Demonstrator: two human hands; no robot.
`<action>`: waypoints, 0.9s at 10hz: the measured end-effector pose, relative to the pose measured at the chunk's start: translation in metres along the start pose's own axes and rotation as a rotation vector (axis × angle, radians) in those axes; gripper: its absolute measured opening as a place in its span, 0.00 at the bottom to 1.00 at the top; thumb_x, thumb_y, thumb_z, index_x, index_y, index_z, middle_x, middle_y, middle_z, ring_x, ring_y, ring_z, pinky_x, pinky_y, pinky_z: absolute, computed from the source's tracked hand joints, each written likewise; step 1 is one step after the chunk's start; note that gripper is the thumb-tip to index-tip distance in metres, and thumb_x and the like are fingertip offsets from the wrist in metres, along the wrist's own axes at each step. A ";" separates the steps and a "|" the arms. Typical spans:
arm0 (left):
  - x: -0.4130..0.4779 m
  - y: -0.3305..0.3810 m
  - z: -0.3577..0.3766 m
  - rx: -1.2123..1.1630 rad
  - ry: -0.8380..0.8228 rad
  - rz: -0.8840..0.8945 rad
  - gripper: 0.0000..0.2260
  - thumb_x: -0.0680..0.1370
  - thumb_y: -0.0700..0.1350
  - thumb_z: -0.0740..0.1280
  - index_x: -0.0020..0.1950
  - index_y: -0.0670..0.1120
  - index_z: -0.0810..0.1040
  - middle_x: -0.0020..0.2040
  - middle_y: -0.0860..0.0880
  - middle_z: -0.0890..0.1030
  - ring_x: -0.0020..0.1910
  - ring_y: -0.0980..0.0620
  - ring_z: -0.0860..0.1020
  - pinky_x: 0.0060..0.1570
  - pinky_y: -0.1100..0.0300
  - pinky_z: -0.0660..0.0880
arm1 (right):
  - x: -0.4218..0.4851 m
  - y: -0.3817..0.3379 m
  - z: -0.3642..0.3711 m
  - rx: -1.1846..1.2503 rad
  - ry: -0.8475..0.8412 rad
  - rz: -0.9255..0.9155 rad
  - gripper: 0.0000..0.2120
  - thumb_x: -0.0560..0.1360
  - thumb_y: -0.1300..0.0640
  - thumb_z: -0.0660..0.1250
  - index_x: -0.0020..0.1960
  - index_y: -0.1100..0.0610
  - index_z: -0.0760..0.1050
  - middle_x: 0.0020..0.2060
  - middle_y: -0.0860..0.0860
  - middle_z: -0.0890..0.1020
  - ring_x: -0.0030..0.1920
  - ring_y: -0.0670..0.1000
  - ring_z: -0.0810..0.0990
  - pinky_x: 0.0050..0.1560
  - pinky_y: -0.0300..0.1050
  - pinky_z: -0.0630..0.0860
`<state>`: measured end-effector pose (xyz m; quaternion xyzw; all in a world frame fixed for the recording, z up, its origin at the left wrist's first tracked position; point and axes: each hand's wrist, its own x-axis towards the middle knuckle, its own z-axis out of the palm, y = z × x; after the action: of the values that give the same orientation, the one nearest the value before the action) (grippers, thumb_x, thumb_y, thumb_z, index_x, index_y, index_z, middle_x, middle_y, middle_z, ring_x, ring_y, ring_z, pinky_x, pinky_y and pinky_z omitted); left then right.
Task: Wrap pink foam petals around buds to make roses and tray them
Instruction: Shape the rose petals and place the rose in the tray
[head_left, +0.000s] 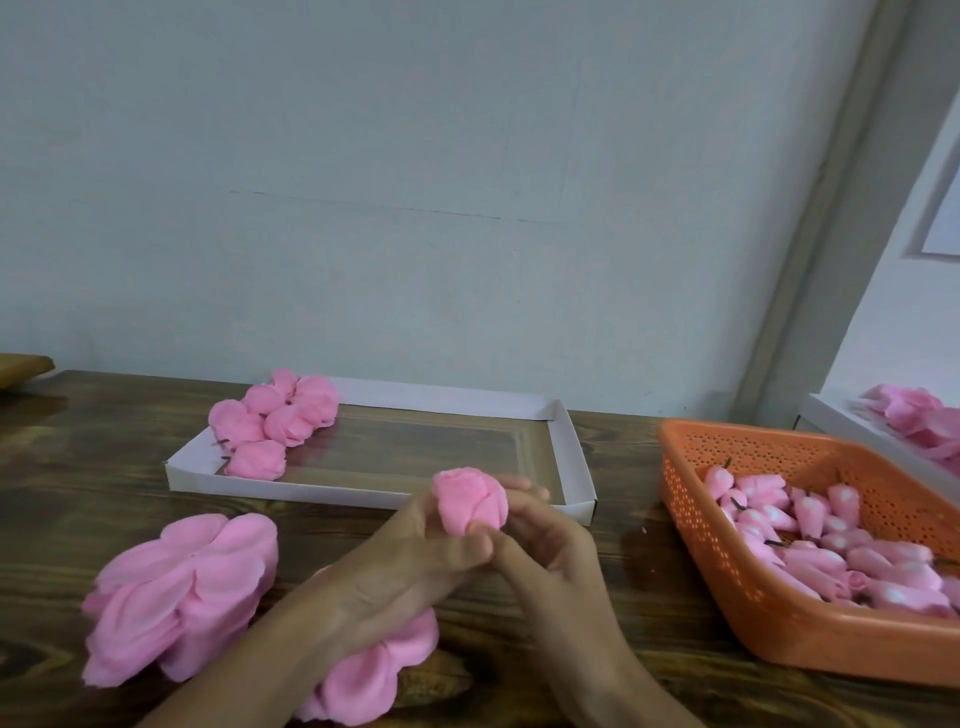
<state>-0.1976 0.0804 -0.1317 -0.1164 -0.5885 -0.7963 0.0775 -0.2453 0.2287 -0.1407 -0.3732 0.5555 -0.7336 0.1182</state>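
Progress looked early-to-mid: we counted roughly five or six finished roses (270, 418) bunched in the far-left corner of the white tray (574, 457), with most of the tray floor bare. We had one more rose in hand (470, 500), held up between bench and tray, just in front of the tray's near wall. Our left hand (415, 561) was closed around its base from below, thumb and fingers pinching the stem end; our right hand (550, 540) was closed on the petal's right side, fingertips pressing the wrap in. Petals looked mostly drawn round the bud, so we judged this one near done, likely only a final tuck before traying. Supply was far from spent: the orange basket (691, 525) on the right held a large heap of unwrapped buds (841, 551), and two stacks of loose petals sat on the bench (78, 467), one at left (182, 592) and one partly under our left forearm (363, 680). A second white tray (831, 415) at the far right edge carried more pink pieces; we couldn't tell whether roses or petals. Bulk of the job remained, by our read.
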 end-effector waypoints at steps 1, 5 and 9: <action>-0.008 0.004 -0.001 0.024 -0.055 -0.005 0.22 0.75 0.47 0.79 0.62 0.37 0.78 0.72 0.36 0.76 0.73 0.40 0.75 0.69 0.48 0.75 | 0.001 -0.001 0.001 0.030 -0.163 0.060 0.11 0.82 0.61 0.69 0.63 0.58 0.84 0.61 0.56 0.86 0.65 0.55 0.83 0.65 0.49 0.80; -0.009 0.005 0.010 0.265 0.135 0.079 0.22 0.72 0.50 0.76 0.53 0.31 0.81 0.61 0.46 0.86 0.56 0.47 0.85 0.40 0.56 0.79 | 0.002 0.003 -0.003 -0.001 -0.150 0.135 0.12 0.82 0.55 0.69 0.64 0.56 0.81 0.58 0.54 0.85 0.54 0.52 0.83 0.49 0.47 0.82; 0.023 -0.039 0.035 0.728 0.594 0.084 0.24 0.78 0.17 0.59 0.64 0.41 0.78 0.65 0.39 0.81 0.64 0.38 0.78 0.55 0.47 0.81 | -0.003 -0.016 -0.015 -1.143 -0.163 -0.625 0.19 0.82 0.54 0.68 0.73 0.46 0.76 0.71 0.50 0.73 0.61 0.49 0.75 0.56 0.46 0.76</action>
<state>-0.2265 0.1261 -0.1516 0.1277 -0.7764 -0.5333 0.3105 -0.2496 0.2468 -0.1294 -0.5753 0.7124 -0.2921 -0.2759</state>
